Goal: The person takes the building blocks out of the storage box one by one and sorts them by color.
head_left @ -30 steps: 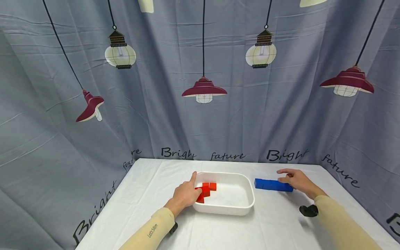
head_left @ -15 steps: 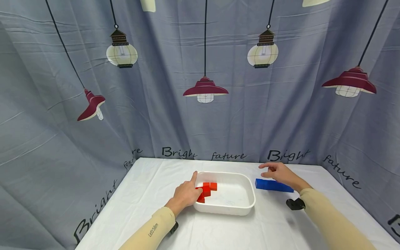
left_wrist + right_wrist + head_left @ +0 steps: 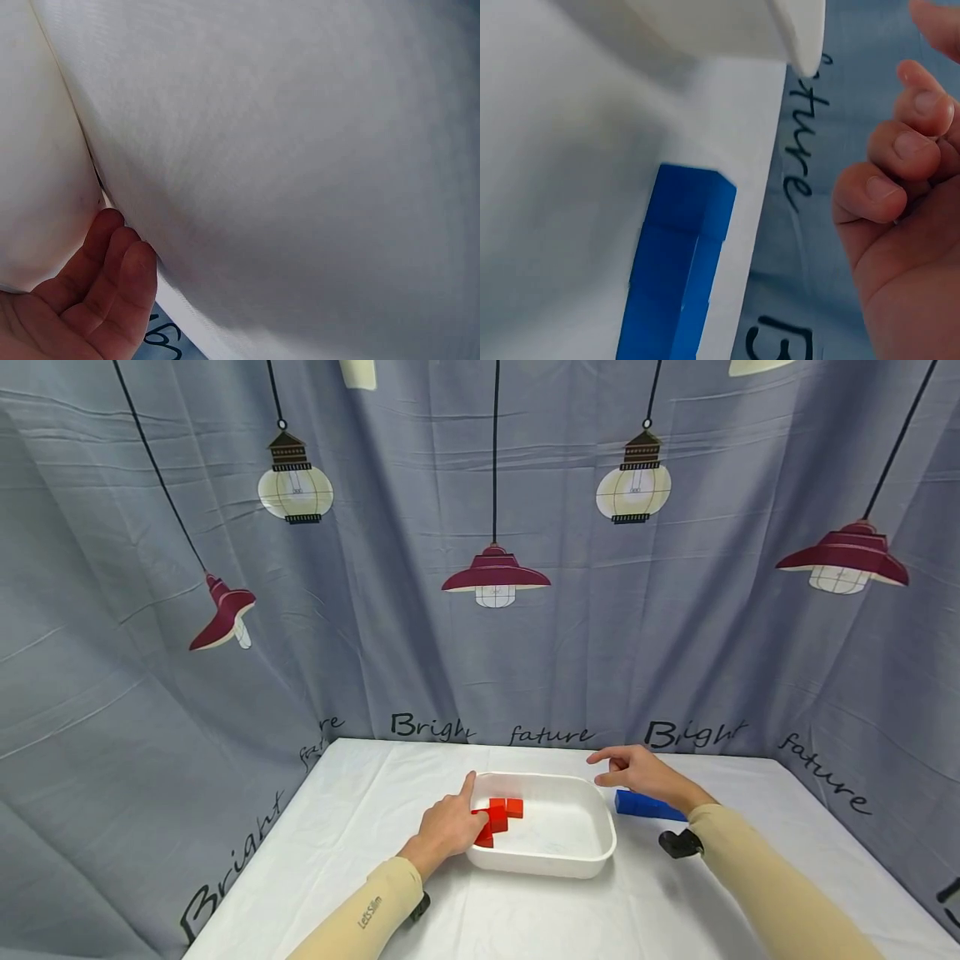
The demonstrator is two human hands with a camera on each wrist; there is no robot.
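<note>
1. In the head view, one white tub (image 3: pixel 592 847) is seen on the table (image 3: pixel 360 793), with the left hand (image 3: pixel 447 823) laid against its left rim, forefinger stretched along the edge and nothing clasped. A cluster of red blocks (image 3: pixel 498 814), four or so as far as can be counted, lies inside the tub just beside that hand. The right hand (image 3: pixel 636 769) is held above the tub's far right corner, fingers loosely spread and empty; one blue bar (image 3: pixel 645 807) lies on the table just under and behind it.

2. In the left wrist view, three fingertips (image 3: pixel 120 262) are seen pressed to the tub's white wall (image 3: pixel 37 187), nothing gripped.

3. In the right wrist view, the right hand's fingers (image 3: pixel 885 187) are loosely curled and empty, with the blue bar (image 3: pixel 679 262) apart from them, below the tub's corner (image 3: pixel 799 37).
</note>
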